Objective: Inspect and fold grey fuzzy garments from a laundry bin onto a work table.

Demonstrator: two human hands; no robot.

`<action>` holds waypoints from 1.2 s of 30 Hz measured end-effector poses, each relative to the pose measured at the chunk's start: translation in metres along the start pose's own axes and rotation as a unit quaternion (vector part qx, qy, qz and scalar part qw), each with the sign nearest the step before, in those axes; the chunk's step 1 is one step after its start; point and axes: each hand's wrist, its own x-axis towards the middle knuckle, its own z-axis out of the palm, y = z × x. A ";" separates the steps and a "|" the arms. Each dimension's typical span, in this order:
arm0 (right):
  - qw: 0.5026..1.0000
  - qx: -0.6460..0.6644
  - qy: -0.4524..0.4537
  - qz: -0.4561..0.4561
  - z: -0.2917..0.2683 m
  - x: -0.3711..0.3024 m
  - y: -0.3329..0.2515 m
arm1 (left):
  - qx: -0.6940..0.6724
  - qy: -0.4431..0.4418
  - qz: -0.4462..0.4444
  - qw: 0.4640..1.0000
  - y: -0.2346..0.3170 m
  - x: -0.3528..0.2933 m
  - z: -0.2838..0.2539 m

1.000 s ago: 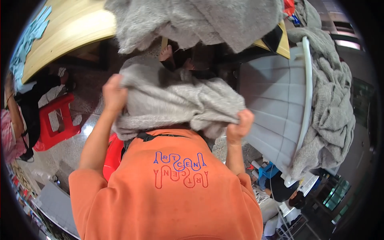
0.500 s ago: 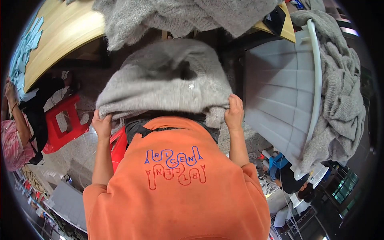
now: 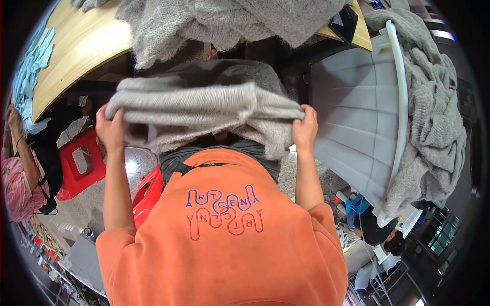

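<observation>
Grey knit piece (image 3: pixel 186 104) hangs stretched between your hands, to the left of the smooth grey tub (image 3: pixel 352 109) and above your lap. It is soft and fuzzy, with fine ribbing along a thick, rounded fold; a bunched seam-like ridge crosses that fold nearer the tub, and a woolly corner droops beneath it. Your left hand (image 3: pixel 110 128), the one farther from the tub, is closed on one end, thumb and fingers pinching the cloth; some of its fingers are hidden. Your right hand (image 3: pixel 304 127), just beside the tub, pinches the opposite end in a small, tight grip.

Beyond the tub's pale, curved rim lies a crumpled knit heap (image 3: pixel 431 117), coarse and loosely folded. Up and to the left of the tub, a shaggy knit mound (image 3: pixel 229 23) covers part of the wooden table (image 3: pixel 84 48), whose top is pale, glossy and grained. Well left of the tub stands a red plastic stool (image 3: pixel 84 160) with a cut-out.

Half a second ago the piece spread as a broad dome over your lap; now its near part is drawn up into a long roll. Both your hands have risen, and your left has moved farther from the tub.
</observation>
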 end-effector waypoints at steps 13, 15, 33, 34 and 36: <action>0.965 -0.079 -0.147 -0.202 0.014 -0.035 -0.003 | 0.046 -0.213 0.354 0.910 0.011 -0.096 0.050; 0.949 0.012 -0.271 -0.161 0.004 -0.026 0.001 | -0.007 -0.274 0.268 0.923 0.009 -0.105 0.041; 0.940 -0.069 -0.160 -0.292 0.003 -0.005 -0.083 | 0.074 -0.736 0.027 0.672 -0.014 -0.117 -0.043; 0.932 -0.079 -0.108 -0.338 0.014 0.006 -0.096 | 0.077 -0.736 0.031 0.672 -0.013 -0.117 -0.043; 0.928 -0.122 -0.126 -0.329 0.056 0.021 -0.073 | 0.079 -0.734 0.025 0.674 -0.005 -0.113 -0.044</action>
